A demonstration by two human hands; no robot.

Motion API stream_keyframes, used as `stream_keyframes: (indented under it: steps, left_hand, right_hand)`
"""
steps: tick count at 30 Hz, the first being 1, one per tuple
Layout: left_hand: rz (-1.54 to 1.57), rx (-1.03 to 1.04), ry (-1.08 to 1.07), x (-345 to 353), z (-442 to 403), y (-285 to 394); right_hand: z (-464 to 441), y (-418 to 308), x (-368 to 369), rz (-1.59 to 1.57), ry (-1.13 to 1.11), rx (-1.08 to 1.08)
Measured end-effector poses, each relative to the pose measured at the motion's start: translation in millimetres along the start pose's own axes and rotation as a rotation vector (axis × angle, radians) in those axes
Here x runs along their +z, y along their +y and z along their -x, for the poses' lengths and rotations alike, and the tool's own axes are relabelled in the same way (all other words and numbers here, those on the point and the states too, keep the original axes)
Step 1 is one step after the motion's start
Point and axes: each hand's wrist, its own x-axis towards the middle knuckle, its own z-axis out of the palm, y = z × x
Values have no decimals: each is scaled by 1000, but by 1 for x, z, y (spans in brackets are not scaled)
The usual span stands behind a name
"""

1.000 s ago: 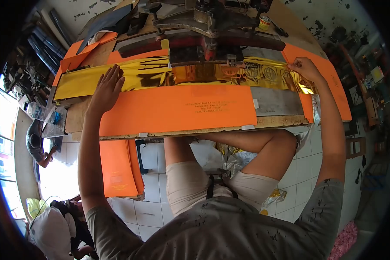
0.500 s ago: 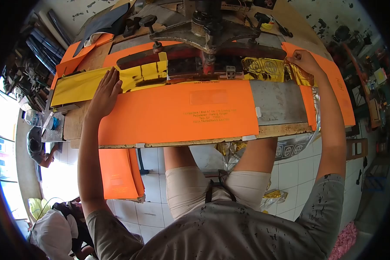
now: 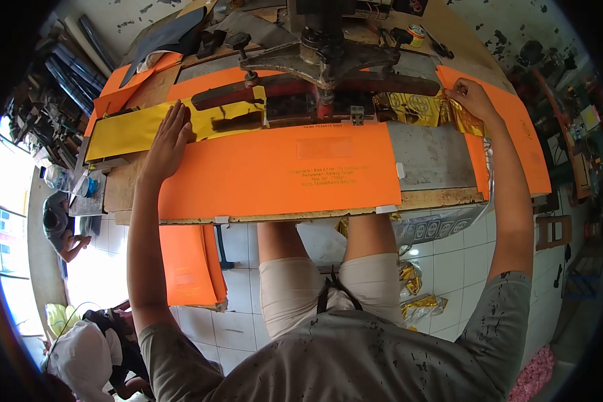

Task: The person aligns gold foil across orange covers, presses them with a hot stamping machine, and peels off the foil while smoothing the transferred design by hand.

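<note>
One foil (image 3: 130, 127) we have before us; our left hand (image 3: 171, 141) lies flat, outstretched, over it; our right hand (image 3: 472, 102) pinches it; between them, the press (image 3: 325, 63) partly hides it.

Passable from the near side over the orange card (image 3: 248, 171) and grey plate (image 3: 430, 157), up to the press (image 3: 323, 63). Barred there by a long red bar (image 3: 388, 85) above the gold foil (image 3: 130, 130). Hemmed in by the left hand (image 3: 170, 144), resting on the foil, and the right hand (image 3: 477, 100), pinching it.
</note>
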Motion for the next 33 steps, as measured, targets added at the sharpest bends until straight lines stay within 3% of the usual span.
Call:
stream_keyframes:
  steps: [3, 6, 9, 12, 14, 18, 20, 23, 29, 33]
  left_hand:
    - [25, 5, 81, -14, 17, 9]
    - [95, -7, 152, -36, 54, 32]
    - [313, -2, 201, -50, 102, 73]
    - [929, -18, 134, -24, 158, 98]
    - [1279, -18, -108, 6, 187, 118]
    - [1324, -199, -390, 102, 225, 172]
    - [1458, -237, -553, 156, 244, 188]
    - [1846, -492, -578, 225, 269, 201]
    - [1969, -545, -538, 235, 261, 200]
    - [1886, -532, -556, 237, 260, 206]
  right_hand:
    - [15, -3, -4, -103, 30, 46]
    - [44, -18, -4, 163, 482, -150]
    - [98, -81, 0, 347, 640, -190]
    - [145, -130, 30, 91, 433, -221]
    - [157, -144, 56, 30, 394, -253]
    - [165, -151, 66, 10, 334, -257]
    - [165, -150, 67, 19, 323, -287]
    - [166, -146, 71, 2, 264, -303]
    - [162, -140, 72, -22, 172, -362]
    - [161, -146, 67, 6, 131, -378]
